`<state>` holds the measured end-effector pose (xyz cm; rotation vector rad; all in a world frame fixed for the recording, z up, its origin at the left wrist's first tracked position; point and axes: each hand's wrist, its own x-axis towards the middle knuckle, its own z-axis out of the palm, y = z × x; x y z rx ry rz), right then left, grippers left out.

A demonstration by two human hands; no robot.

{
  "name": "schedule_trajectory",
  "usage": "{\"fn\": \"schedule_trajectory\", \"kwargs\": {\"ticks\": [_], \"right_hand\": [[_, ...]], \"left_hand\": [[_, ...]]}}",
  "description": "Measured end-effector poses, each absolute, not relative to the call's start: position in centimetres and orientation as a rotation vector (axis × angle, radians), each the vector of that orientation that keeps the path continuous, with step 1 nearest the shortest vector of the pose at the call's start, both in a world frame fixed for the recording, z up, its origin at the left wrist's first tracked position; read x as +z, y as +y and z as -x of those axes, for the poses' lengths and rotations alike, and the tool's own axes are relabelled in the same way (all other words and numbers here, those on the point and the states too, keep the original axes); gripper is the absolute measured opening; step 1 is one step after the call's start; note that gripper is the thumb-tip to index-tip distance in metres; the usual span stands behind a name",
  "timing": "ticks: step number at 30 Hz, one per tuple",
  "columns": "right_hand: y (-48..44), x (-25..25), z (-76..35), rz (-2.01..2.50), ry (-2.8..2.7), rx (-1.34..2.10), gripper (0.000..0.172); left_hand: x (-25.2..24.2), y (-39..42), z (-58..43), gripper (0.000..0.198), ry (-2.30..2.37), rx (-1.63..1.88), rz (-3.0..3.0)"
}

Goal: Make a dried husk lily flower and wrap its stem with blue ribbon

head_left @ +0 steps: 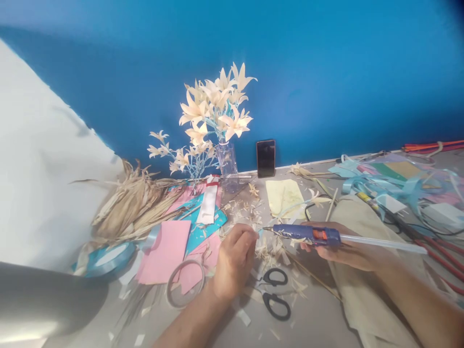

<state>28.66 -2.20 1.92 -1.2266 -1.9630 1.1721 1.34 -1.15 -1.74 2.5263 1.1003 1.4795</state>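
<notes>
My right hand [344,249] is wrapped around a dark blue hot glue gun [295,232] with a clear glue stick [384,243] poking out of its back. The gun's nozzle points left and ends just beside the fingers of my left hand [237,258]. Those fingers are curled in a pinch; what they hold is hidden, though a bit of pale blue shows near the tips. Below the gun, scissors with black handles [276,276] lie among pale husk scraps [270,249]. A roll of tape [170,290] lies left of my left wrist.
Cream paper-like flowers [217,96] on blue stems stand in a clear bottle [227,166]. A phone [266,158] leans on the wall. Dried husks [126,208], pink paper [165,251] and blue ribbon [110,258] lie left; yellow paper [285,199] lies ahead, tangled ribbons [406,188] right.
</notes>
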Motion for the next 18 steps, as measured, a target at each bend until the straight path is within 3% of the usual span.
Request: {"fn": "schedule_trajectory", "kwargs": {"ticks": [3, 8, 15, 18], "right_hand": [[-2.1, 2.1, -28.8, 1.065, -2.023, 1.370, 0.042], [-1.8, 2.6, -28.9, 1.111, -2.123, 1.296, 0.047], [-0.9, 1.0, -29.1, 1.464, -2.348, 0.725, 0.021], [0.0, -0.6, -29.5, 1.717, -2.375, 0.452, 0.021]], "left_hand": [[-1.8, -1.2, -1.3, 0.022, 1.092, 1.479, -2.523], [-1.6, -1.1, -1.3, 0.023, 1.088, 1.497, -2.511], [-1.2, -1.0, -1.3, 0.023, 1.050, 1.581, -2.479], [-1.2, -1.1, -1.4, 0.023, 1.016, 1.610, -2.484]]}}
